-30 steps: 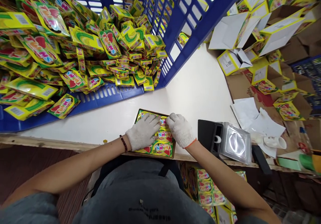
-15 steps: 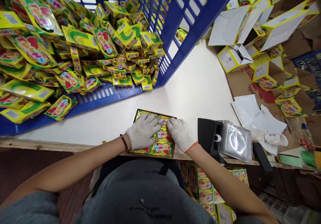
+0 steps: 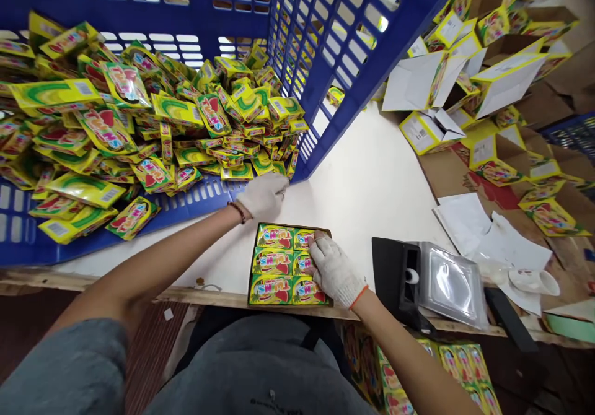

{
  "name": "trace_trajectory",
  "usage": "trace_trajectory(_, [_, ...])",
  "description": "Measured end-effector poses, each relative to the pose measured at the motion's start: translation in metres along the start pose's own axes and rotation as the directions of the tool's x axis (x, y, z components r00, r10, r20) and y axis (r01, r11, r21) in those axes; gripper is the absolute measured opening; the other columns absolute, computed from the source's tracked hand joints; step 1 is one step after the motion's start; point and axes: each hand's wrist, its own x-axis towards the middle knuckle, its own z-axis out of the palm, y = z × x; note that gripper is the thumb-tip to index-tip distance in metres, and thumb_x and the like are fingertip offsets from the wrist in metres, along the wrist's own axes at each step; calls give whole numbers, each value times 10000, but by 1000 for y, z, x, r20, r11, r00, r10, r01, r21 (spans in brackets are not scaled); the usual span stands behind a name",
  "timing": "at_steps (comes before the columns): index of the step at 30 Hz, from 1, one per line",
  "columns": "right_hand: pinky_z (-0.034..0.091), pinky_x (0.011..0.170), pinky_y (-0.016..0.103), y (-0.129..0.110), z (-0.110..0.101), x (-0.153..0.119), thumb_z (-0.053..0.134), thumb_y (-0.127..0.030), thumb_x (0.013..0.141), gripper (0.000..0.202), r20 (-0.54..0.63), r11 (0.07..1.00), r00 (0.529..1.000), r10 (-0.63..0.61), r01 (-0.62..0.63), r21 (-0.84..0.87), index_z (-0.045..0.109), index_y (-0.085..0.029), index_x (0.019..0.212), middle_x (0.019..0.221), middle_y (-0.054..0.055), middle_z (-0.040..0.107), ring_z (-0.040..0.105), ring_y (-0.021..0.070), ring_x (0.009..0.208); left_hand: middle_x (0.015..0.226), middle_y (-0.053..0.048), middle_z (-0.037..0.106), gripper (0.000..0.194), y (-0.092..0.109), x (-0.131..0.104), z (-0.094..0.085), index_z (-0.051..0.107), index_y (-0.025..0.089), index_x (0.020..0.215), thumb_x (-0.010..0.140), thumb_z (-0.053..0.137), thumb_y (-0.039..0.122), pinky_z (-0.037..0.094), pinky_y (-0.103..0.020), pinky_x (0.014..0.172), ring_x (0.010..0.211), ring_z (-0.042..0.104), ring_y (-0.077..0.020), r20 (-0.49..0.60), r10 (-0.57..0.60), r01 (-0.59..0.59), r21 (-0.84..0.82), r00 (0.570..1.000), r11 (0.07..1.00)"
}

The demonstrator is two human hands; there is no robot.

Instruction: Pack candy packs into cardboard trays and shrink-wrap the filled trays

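A shallow open box (image 3: 253, 266) lies at the table's front edge, filled with rows of yellow-green candy packs (image 3: 272, 261). My right hand (image 3: 335, 268), in a white knit glove, lies over its right side, fingers stretched across the packs there. My left hand (image 3: 264, 196), also gloved, hovers beyond the box at the front edge of a blue plastic basket (image 3: 195, 195). Its fingers point toward the nearest packs in the basket; their tips are partly hidden, so I cannot tell whether they grip one. Many similar packs (image 3: 153, 173) are heaped in the basket.
Right of the box stands a black device (image 3: 395, 279) beside a clear plastic tray (image 3: 453, 285). Torn white paper (image 3: 515, 248) and opened yellow cartons (image 3: 493, 148) cover the right side. Below the table edge, filled packs (image 3: 465, 371) are stacked.
My left hand has lifted off the packs in the box and moved up and slightly left to the basket's edge. My right hand stays on the box's right side. The view has shifted slightly.
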Motion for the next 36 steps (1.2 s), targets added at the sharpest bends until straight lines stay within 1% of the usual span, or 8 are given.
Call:
trace_trajectory(7, [427,1083,557,15,-5,6,643,-257,853,512,-104,986,994,-36,53,158,559,-87,1329,1333,242,560,448,362,1338,1190,-175,634,264,-21,40,18,647,100,1131,932,481,151,415,-362,884,1119,576,-279,80,-54,42,143,995,989])
trace_trajectory(10, [482,1036,527,20,-12,5,540,-231,915,398,-235,957,972,-16,83,279,582,-150,1302,1241,188,624,548,316,1246,1097,-145,664,212,-22,32,5,654,127,1065,948,493,198,423,-365,879,1087,595,-275,-41,-141,143,35,989,989])
trace_trajectory(15, [426,1122,511,9,-38,14,544,-327,935,620,-481,839,844,238,72,540,358,-196,1512,1482,169,466,466,287,1371,1039,-81,687,251,7,-24,-26,634,148,1098,978,462,285,476,-311,806,952,633,-203,-221,-269,195,-306,938,932])
trace_trajectory(18, [479,1059,499,-8,-51,20,571,-388,913,593,-350,700,896,272,66,711,447,-185,1456,1402,151,558,565,290,1256,995,-29,712,261,40,-78,-25,655,165,1068,960,477,324,513,-280,784,889,647,-164,-176,-173,17,-651,969,759])
trace_trajectory(21, [534,968,451,-25,-50,14,534,-338,921,371,-141,650,974,175,-7,760,644,-207,1250,1159,87,703,656,255,1074,926,-20,725,316,45,-124,-10,676,182,1018,974,424,367,535,-280,742,819,660,-159,-70,-157,57,-727,985,684])
trace_trajectory(26, [557,865,384,-51,-18,-11,493,-275,950,289,-70,728,997,44,16,685,685,-204,1155,1075,90,718,670,230,981,1138,-96,662,255,-34,-159,-6,654,196,1053,882,555,358,500,-421,965,1098,603,-266,-318,-483,378,-340,816,861])
trace_trajectory(30, [522,830,392,-68,4,-21,502,-255,960,241,-197,881,980,12,83,466,693,-186,1090,1005,108,670,617,241,929,1326,-151,522,364,-105,-162,-23,596,190,1132,783,653,273,422,-533,1025,1232,470,-363,-428,-606,647,-63,670,760])
trace_trajectory(36, [498,803,394,-75,18,-24,569,-250,922,317,-318,927,946,-57,168,334,623,-137,1213,1004,124,641,579,255,920,1146,-23,611,191,-149,-159,-36,573,200,1032,841,574,192,401,-453,1069,1149,470,-234,-331,-554,573,-48,764,818])
